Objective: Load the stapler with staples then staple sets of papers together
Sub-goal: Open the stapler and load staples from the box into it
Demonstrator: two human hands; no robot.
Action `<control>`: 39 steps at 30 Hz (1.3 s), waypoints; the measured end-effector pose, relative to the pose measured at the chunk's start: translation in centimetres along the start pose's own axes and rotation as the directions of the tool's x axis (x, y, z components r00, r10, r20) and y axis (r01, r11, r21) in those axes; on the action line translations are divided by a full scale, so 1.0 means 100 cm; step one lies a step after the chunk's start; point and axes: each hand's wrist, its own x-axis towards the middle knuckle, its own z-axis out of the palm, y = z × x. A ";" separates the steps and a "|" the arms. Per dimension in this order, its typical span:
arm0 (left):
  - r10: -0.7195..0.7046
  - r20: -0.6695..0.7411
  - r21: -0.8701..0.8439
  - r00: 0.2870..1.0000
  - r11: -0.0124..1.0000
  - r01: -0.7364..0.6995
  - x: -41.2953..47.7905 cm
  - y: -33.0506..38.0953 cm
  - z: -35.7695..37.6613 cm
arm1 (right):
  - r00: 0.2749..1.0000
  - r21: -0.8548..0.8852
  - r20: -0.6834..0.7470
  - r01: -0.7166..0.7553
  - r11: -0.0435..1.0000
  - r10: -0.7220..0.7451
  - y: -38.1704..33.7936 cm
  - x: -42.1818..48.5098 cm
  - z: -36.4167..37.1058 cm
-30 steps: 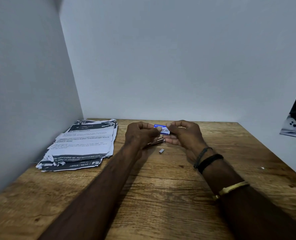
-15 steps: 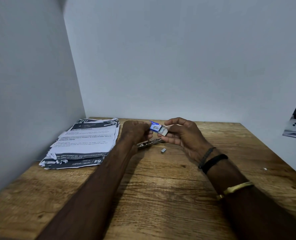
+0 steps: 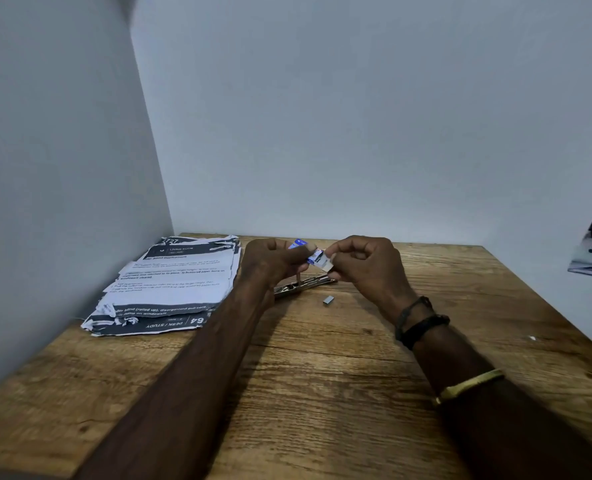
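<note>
Head view: both hands, left and right, grip the staple box; staples could spill toward the stapler at six o'clock.

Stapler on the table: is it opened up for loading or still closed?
Opened up, it seems: the stapler lies flat and stretched out on the table below both hands. Whether staples sit in it, cannot tell.

Blue-and-white staple box at centre, my black wristbands, gold bangle, brown wood-grain bench, black-and-white printed papers.
</note>
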 end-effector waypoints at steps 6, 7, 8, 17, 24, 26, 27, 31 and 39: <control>-0.017 -0.013 -0.014 1.000 1.000 0.017 0.002 0.001 -0.002 | 0.999 -0.095 -0.009 0.049 0.994 -0.050 0.001 0.001 -0.001; -0.020 -0.020 -0.018 1.000 1.000 0.020 0.002 0.001 -0.002 | 0.997 -0.149 -0.016 0.071 0.986 -0.075 0.001 0.001 -0.001; -0.019 -0.024 -0.021 1.000 1.000 0.018 0.002 0.001 -0.002 | 0.993 -0.222 -0.022 0.104 0.969 -0.112 0.000 0.002 -0.002; 0.001 -0.025 -0.047 1.000 0.999 -0.002 -0.002 0.001 -0.001 | 0.964 -0.562 0.064 0.249 0.789 -0.259 -0.009 -0.004 0.001; -0.054 -0.013 -0.052 0.998 0.997 0.053 -0.004 0.001 0.003 | 0.985 -0.405 0.007 0.160 0.900 -0.172 -0.009 0.001 -0.002; -0.060 -0.003 -0.050 0.998 0.997 0.060 -0.005 0.000 0.003 | 0.992 -0.359 0.007 0.119 0.926 -0.125 -0.007 0.002 -0.002; -0.064 0.000 -0.050 0.998 0.997 0.064 -0.005 0.000 0.003 | 0.995 -0.338 0.010 0.094 0.936 -0.096 -0.006 0.003 -0.002; -0.086 0.006 -0.056 0.996 0.995 0.086 -0.006 0.001 0.004 | 1.000 -0.229 0.004 -0.018 0.973 0.019 -0.002 0.008 -0.003; -0.080 -0.034 -0.065 0.996 0.995 0.077 -0.009 0.007 0.001 | 0.987 -0.023 -0.064 -0.150 0.988 0.148 -0.004 0.012 -0.010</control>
